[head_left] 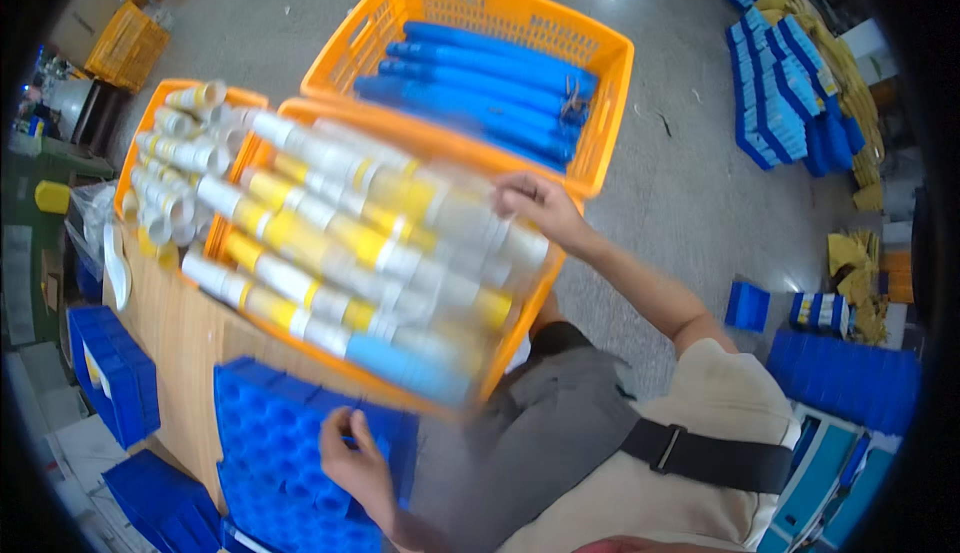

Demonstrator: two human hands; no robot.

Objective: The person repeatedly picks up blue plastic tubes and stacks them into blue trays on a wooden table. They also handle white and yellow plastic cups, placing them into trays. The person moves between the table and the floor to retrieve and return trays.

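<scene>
An orange crate (500, 378) is filled with long white-and-yellow tubes (340, 238), their right ends smeared by motion. One light-blue tube (410, 365) lies along the near edge. At the right ends of the tubes, my right hand (537, 205) has its fingers curled; what they hold, if anything, I cannot make out. My left hand (355, 458) hovers over a blue tray (275, 433) with rows of round hollows. Its fingers are loosely bent and apart, with nothing visible in them.
Behind stands another orange crate (618, 103) with long blue wrapped bundles (480, 73). At left, a smaller orange crate (140, 138) holds more tubes. Blue bins (115, 373) flank the wooden table (180, 353). Stacked blue trays (775, 93) stand on the floor (670, 13) at right.
</scene>
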